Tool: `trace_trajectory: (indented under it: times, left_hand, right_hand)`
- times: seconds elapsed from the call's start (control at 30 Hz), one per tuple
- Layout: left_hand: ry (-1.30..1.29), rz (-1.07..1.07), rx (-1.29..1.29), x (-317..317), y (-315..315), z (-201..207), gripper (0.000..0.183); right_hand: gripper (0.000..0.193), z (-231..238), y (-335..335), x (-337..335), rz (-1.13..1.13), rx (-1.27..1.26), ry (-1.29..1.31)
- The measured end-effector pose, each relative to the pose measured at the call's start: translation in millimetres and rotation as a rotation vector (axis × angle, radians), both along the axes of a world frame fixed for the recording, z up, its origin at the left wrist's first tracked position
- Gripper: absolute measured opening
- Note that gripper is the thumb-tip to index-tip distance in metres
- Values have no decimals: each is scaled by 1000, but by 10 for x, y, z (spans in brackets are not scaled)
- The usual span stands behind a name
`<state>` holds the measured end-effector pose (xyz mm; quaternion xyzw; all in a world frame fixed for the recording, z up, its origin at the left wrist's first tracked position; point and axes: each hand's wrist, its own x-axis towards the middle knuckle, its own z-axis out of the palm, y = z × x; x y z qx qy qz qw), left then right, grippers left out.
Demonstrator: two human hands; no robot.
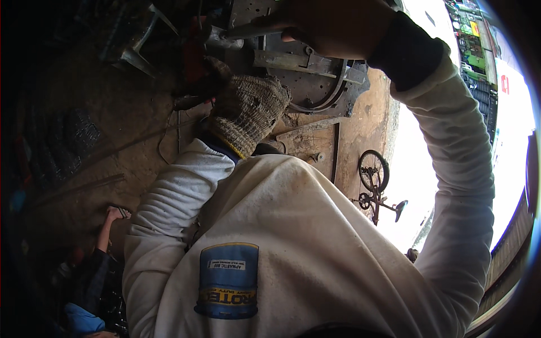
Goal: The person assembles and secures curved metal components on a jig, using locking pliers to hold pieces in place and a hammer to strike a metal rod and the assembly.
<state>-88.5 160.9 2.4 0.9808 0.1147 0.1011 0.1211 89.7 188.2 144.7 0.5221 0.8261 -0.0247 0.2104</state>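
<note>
My left hand (248, 107), in a worn knitted work glove, is closed beside a dark red object (193, 65). Deep shadow hides its fingertips and what they grip. At the top, my bare right hand (332, 28) is closed around a grey metal bar (251, 30). The bar's left end meets a short, round metal piece (216, 37). Below the bar lies a flat metal strip (293, 61), across a dark metal plate (315, 84) with small holes and a curved rim.
A metal frame with legs (138, 48) stands at the upper left. Thin rods and scrap lie on the brown floor (152, 112). A bicycle (373, 186) is at the right, near the bright opening. Another person's arm (104, 234) shows at the lower left.
</note>
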Motion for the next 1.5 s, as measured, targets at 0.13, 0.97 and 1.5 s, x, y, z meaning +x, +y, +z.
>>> trace_trajectory:
  times: [0.13, 0.97, 1.5]
  left_hand:
    - [50, -1, -12, 35, -8, -22, 15]
    - [-7, -8, 28, 16, -8, -6, 14]
    - [-37, -11, -76, 5, 27, 13, 12]
  right_hand:
    - [18, -91, -24, 125, -35, 40, 44]
    - [24, 55, -123, 183, -151, -90, -99]
    - [26, 148, -34, -18, -159, -38, -7]
